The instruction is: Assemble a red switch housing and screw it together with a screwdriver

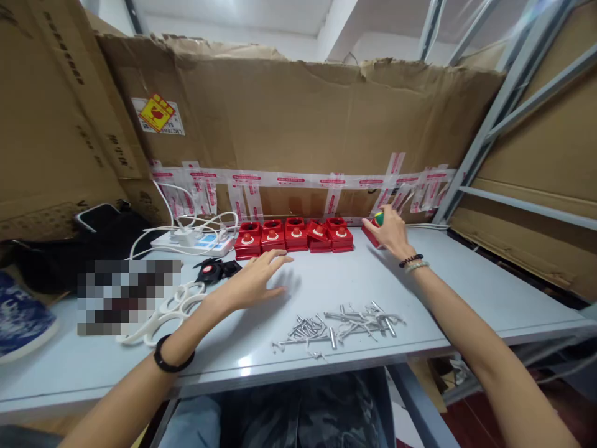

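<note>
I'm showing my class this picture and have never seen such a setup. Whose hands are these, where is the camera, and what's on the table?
No machine here: a person wears a camera on the head, looking down at their own two bare hands. The left hand is open over the grey table. The right hand holds a red part beside a row of red button boxes. Metal pins lie in front; a white power strip sits left.

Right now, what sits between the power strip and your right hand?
In the head view, a row of five red boxes; the right hand holds a sixth box.
</note>
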`<state>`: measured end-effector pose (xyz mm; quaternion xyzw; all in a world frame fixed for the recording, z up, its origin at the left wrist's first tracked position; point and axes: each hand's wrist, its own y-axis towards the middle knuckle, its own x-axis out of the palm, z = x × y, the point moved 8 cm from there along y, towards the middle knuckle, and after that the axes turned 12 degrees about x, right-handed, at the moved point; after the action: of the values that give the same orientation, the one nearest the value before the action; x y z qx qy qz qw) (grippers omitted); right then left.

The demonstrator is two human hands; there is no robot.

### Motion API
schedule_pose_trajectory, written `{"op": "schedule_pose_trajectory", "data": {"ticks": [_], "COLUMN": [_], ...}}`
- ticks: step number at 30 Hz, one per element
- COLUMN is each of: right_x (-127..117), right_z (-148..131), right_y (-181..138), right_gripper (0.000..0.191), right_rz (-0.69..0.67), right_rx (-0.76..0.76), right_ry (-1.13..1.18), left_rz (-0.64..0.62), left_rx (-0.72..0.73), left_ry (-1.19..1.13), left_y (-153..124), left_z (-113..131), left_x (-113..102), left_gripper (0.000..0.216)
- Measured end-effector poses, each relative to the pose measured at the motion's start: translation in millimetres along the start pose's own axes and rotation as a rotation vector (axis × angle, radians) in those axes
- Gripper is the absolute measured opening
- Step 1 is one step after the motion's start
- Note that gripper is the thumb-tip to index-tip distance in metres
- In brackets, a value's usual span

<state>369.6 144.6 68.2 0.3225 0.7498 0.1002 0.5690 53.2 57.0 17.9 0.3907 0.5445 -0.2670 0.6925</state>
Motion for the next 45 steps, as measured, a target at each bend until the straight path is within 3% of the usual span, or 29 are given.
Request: {"op": "schedule_pose_trajectory", "data": {"ticks": [6, 11, 16, 23, 33, 38, 42, 45], "right_x": [33.9, 47.4, 50.8, 32.0, 3.0, -1.0, -7.5, -6.9], "right_z": [-44.1, -52.3, -56.9, -34.7, -20.4, -40.6, -73.5, -97.2], "right_y": [-25.8, -35.7, -39.6, -42.0, -59.0, -81.9, -108.6, -126.6], "right_gripper": [0.059, 0.063, 0.048, 0.062, 0.046, 0.043, 0.047, 0.055], "right_rz": [-0.182, -0.22, -0.239, -0.342, -0.617, -0.721, -0.748, -0.738], "right_rx": [-0.127, -0.16, -0.156, -0.149, -0.295, -0.426, -0.557, -0.573], "right_ry": [0.015, -0.03, -0.09, -0.146, -0.168, -0.105, 0.053, 0.162], "left_rz": [0.004, 0.013, 0.023, 0.049, 0.017, 0.002, 0.042, 0.061], "left_rx": [0.008, 0.028, 0.03, 0.033, 0.032, 0.036, 0.006, -0.054], "left_ry": [0.0, -0.004, -0.019, -0.014, -0.044, -0.049, -0.145, -0.244], "left_y": [-1.1, -1.2, -1.3, -4.2, -3.2, -2.0, -0.5, 0.7], "left_z": [0.7, 2.1, 1.8, -4.0, -3.1, -2.3, 0.4, 0.8], "left_x": [0.0, -0.6, 0.2, 1.0, 4.2, 4.9, 2.2, 3.4], "left_gripper": [0.051, 0.049, 0.05, 0.051, 0.053, 0.051, 0.054, 0.063]}}
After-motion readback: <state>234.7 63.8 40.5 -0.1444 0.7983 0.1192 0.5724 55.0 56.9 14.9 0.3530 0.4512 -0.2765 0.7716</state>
